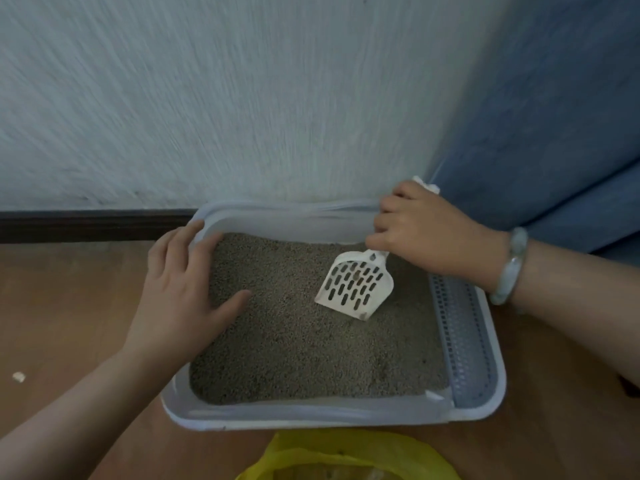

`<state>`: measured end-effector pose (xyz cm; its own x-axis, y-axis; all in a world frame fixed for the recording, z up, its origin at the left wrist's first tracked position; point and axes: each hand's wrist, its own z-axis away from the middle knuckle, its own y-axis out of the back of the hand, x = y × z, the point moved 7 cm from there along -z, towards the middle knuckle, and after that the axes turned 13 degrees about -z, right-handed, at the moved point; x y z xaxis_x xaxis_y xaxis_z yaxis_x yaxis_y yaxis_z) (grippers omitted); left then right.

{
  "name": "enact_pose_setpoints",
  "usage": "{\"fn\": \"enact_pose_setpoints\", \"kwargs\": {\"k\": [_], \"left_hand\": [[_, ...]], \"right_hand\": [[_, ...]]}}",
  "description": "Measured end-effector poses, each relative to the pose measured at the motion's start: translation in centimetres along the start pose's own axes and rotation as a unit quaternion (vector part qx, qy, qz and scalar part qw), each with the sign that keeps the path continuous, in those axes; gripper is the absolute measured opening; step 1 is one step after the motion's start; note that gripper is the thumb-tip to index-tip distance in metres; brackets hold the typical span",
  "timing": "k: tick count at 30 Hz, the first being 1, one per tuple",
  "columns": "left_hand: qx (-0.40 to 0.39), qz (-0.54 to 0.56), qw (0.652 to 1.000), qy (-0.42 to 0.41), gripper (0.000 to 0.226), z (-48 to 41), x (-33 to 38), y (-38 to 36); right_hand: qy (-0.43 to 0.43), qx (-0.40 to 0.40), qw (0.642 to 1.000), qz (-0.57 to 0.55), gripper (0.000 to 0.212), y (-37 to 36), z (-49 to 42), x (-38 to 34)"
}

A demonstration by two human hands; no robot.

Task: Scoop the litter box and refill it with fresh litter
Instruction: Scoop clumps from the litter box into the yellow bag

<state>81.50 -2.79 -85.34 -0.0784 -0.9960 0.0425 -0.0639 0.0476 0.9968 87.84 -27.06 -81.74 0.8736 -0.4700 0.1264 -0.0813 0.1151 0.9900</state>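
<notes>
The litter box (311,415), a pale tray with rounded corners, sits on a wooden floor (69,306) with its far side close to a textured wall (207,98), which is smeared by motion blur. Grey-brown litter (311,358) covers the bottom of the box, and a perforated blue-grey strip (464,341) runs along its right side. The left hand (183,289) lies over the box's left rim with its fingers straight and slightly apart, gripping nothing, the thumb reaching out above the litter. The right hand (422,233) is at the far right corner, its fingers curled round the handle of a white slotted scoop (356,285). The handle is almost wholly hidden under the hand, so only the scoop's blade shows, tilted down with its front edge at the litter. A few grains sit in the blade. Whether the knuckles also touch the far rim cannot be told. A small white thing (427,185) pokes out behind that hand, too blurred to identify. A pale green bracelet (512,268) circles the right wrist. A blue curtain (554,133) hangs at the right, cut off by the frame. A yellow plastic bag (346,455) lies just in front of the box, cropped at the bottom edge, its contents unclear. A tiny white scrap (19,376) lies on the floor at far left.
</notes>
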Motion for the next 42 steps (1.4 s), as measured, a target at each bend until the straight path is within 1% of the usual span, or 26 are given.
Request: {"fn": "enact_pose_setpoints", "kwargs": {"k": [3,6,11,13,17,20,23,25,27,30,32,33,38,42], "left_hand": [[0.002,0.007,1.0,0.0,0.084,0.1,0.0,0.0],[0.009,0.009,1.0,-0.003,0.084,0.1,0.0,0.0],[0.014,0.013,1.0,-0.002,0.084,0.0,0.1,-0.1],[0.015,0.012,1.0,-0.006,0.084,0.0,0.1,-0.2],[0.017,0.012,1.0,-0.004,0.084,0.0,0.1,-0.1],[0.015,0.017,1.0,0.004,0.084,0.0,0.1,0.0],[0.017,0.017,1.0,0.002,0.084,0.0,0.1,0.0],[0.017,0.018,1.0,0.002,0.084,0.0,0.0,0.0],[0.021,0.017,1.0,0.003,0.084,0.1,0.0,0.0],[0.022,0.019,1.0,0.005,0.084,0.0,0.0,0.0],[0.02,0.019,1.0,0.003,0.084,0.0,0.0,0.0],[0.02,0.019,1.0,0.002,0.084,0.0,0.1,0.0],[0.025,0.019,1.0,0.0,0.083,0.0,0.2,0.2],[0.019,0.023,1.0,0.005,0.084,0.1,0.0,0.2]], "right_hand": [[0.045,0.001,0.999,0.016,0.017,-0.3,-0.7,-0.6],[0.083,-0.041,0.996,-0.001,0.014,-2.0,-0.5,-1.6],[0.091,-0.114,0.987,-0.074,0.012,-6.2,1.0,-3.1],[0.093,-0.13,0.982,-0.099,0.012,-7.5,1.5,-3.3],[0.089,-0.106,0.98,-0.142,0.01,-8.4,1.6,-3.0],[0.086,-0.087,0.977,-0.177,0.019,-8.5,1.4,-2.8],[0.078,-0.084,0.972,-0.206,0.027,-8.8,1.3,-2.4],[0.068,-0.075,0.971,-0.217,0.032,-9.3,1.5,-2.0],[0.042,-0.074,0.968,-0.237,0.032,-9.7,1.7,-1.4],[-0.027,-0.108,0.945,-0.308,0.025,-9.6,2.3,-0.6],[-0.068,-0.138,0.931,-0.331,0.026,-9.9,2.8,-0.4],[-0.083,-0.141,0.926,-0.34,0.028,-9.8,2.9,-0.4],[-0.157,-0.119,0.892,-0.407,0.033,-9.9,2.9,-0.4],[-0.179,-0.093,0.861,-0.467,0.03,-9.6,2.9,-0.9]]}}
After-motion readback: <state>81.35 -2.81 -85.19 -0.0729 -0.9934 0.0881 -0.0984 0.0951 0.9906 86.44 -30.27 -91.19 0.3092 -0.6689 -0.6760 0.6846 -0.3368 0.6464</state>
